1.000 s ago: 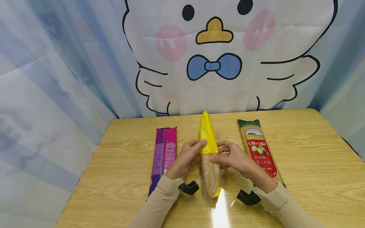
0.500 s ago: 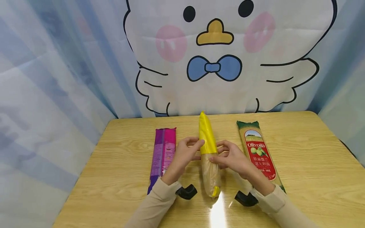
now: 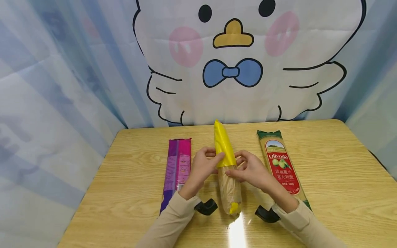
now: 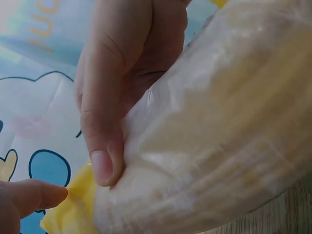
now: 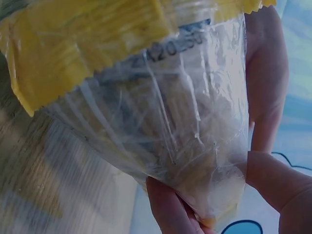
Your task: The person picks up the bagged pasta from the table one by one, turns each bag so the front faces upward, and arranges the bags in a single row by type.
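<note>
Between both hands is a long pasta packet (image 3: 229,189), yellow at its far part and see-through nearer me, with tan strands inside. My left hand (image 3: 202,166) grips its left side, thumb on the yellow part and fingers partly hidden behind. On the opposite side my right hand (image 3: 252,171) pinches it just below the yellow edge. A close view of the clear wrap (image 4: 209,141) fills the left wrist view. In the right wrist view, the near end shows a crimped yellow flap (image 5: 87,48) and printed black digits.
A purple and pink packet (image 3: 178,168) lies on the wooden table (image 3: 130,193), left of the hands. To the right lies an Olivoilà pasta packet (image 3: 283,165) with a red label. A curtain (image 3: 192,100) with a cartoon bird hangs behind the table's far edge.
The held packet's far tip has shifted slightly left. Its near-end yellow flap has turned from the right side toward the front. Both hands keep hold of it.
</note>
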The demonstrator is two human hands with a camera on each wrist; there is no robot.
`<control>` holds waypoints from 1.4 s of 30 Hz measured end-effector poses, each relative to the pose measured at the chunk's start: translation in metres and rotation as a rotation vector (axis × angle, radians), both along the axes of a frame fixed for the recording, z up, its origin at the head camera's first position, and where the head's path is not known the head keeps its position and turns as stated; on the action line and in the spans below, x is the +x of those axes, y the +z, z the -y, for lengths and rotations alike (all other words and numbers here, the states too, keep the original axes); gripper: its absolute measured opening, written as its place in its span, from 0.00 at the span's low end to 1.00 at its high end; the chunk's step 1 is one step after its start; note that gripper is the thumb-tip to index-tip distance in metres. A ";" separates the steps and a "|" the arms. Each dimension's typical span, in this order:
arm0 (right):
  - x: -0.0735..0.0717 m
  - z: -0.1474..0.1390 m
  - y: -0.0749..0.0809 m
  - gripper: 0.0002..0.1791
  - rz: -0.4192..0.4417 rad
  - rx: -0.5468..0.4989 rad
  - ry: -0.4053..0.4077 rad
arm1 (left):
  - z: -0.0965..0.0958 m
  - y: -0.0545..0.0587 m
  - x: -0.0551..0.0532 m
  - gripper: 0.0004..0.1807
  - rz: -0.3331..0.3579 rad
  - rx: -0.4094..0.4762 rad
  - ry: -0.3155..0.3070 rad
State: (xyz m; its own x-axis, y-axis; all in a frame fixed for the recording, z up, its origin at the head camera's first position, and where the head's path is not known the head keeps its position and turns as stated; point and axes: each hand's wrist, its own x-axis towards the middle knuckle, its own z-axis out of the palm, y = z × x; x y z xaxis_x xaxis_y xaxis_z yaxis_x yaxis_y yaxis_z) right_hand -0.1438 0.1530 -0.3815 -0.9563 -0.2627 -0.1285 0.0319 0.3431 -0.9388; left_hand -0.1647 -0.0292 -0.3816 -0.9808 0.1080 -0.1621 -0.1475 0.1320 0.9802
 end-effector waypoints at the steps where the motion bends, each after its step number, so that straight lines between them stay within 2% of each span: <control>1: 0.000 0.000 0.001 0.35 -0.013 0.014 -0.001 | -0.001 0.001 0.000 0.27 -0.003 -0.009 0.004; 9: 0.005 0.004 0.004 0.34 -0.092 0.118 -0.010 | -0.005 0.004 0.001 0.32 -0.018 -0.081 0.014; 13: 0.006 0.006 0.005 0.34 -0.112 0.169 -0.023 | -0.005 0.002 0.001 0.30 -0.016 -0.074 0.020; 25: 0.008 0.010 0.002 0.36 -0.164 0.273 -0.042 | -0.006 -0.003 -0.002 0.23 -0.023 -0.015 0.098; 29: 0.009 0.009 0.003 0.37 -0.156 0.262 -0.025 | -0.004 -0.006 -0.003 0.23 -0.015 0.033 0.103; 35: 0.008 0.000 0.008 0.35 -0.098 0.136 0.039 | 0.004 -0.010 -0.004 0.25 0.021 0.102 0.090; 42: 0.004 -0.008 0.010 0.36 -0.094 0.163 0.042 | 0.008 -0.008 -0.005 0.25 0.056 0.165 0.051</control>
State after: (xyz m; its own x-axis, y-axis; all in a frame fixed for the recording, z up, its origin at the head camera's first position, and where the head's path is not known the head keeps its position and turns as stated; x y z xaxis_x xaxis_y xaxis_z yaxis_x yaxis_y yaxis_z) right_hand -0.1398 0.1605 -0.3716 -0.9549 -0.2853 -0.0828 -0.0710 0.4897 -0.8690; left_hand -0.1701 -0.0375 -0.3899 -0.9756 0.0883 -0.2012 -0.2052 -0.0390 0.9779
